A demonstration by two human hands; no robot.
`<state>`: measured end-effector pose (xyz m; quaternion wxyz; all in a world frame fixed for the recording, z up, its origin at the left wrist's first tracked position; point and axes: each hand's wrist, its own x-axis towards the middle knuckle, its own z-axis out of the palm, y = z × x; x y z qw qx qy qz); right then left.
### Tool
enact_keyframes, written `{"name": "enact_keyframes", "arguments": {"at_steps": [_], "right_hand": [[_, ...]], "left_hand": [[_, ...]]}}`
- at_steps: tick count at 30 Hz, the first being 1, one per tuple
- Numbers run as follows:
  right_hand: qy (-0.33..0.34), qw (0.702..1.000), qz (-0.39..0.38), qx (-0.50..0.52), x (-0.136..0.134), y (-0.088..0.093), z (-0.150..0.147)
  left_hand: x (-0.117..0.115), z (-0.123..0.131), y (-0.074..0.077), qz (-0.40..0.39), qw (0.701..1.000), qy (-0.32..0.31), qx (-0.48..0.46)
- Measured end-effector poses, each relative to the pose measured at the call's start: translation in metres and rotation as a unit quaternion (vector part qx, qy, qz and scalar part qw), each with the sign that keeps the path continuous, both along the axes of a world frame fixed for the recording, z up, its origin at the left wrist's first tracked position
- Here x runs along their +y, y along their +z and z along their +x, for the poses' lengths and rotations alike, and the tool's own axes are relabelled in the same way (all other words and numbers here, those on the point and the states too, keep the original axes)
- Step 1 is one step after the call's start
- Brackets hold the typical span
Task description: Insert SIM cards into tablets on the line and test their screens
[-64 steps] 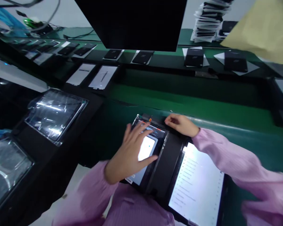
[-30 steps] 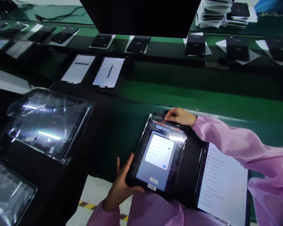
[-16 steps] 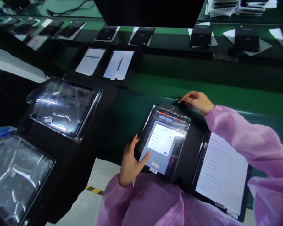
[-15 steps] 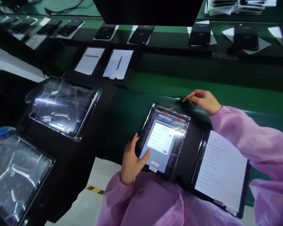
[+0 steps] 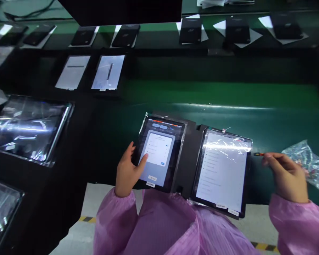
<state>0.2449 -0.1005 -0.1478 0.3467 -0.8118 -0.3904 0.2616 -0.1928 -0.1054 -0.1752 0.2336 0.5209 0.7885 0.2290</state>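
Note:
My left hand (image 5: 129, 171) rests at the left edge of a tablet (image 5: 172, 166) with a lit screen. Its thumb lies over the glass and its fingers are spread apart. A pop-up list shows on that screen. To the right, my right hand (image 5: 288, 173) pinches a small dark card with an orange end (image 5: 259, 154), just beyond the right edge of a second tablet (image 5: 223, 170). This one shows a white page of text lines, with glossy film across its top. Both tablets lie side by side on a black holder (image 5: 188, 156).
A crumpled clear plastic bag (image 5: 312, 164) lies behind my right hand. Film-covered tablets (image 5: 29, 127) sit on the left. Two lit tablets (image 5: 108, 72) stand farther back. Dark devices on white sheets (image 5: 190, 31) line the rear shelf beneath a black panel (image 5: 127, 10).
My right hand has moved from above the left tablet rightward and nearer, past the second tablet, uncovering its top. My left hand stays on its tablet. The view has shifted right, revealing the plastic bag.

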Motion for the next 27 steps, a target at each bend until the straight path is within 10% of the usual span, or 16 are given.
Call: {"name": "enact_keyframes", "arguments": {"at_steps": [7,12,16,20,27], "right_hand": [[0.105,0.989,0.104,-0.020,0.004,-0.019,-0.015],[0.156,0.986,0.027,-0.057,0.051,-0.016,0.039],[0.162,0.980,-0.064,-0.094,0.067,-0.023,0.087],[0.135,0.963,0.029,-0.233,0.078,-0.024,0.068],[0.481,0.870,-0.090,0.057,0.139,-0.014,-0.009]], "left_hand": [[0.006,0.022,0.020,-0.031,0.998,0.007,0.047],[-0.002,0.098,0.035,0.094,0.961,-0.241,0.095],[-0.007,0.150,0.026,-0.037,0.912,-0.409,-0.002],[-0.018,0.162,0.013,-0.152,0.877,-0.454,-0.033],[-0.052,0.151,0.000,-0.217,0.867,-0.444,-0.064]]}}
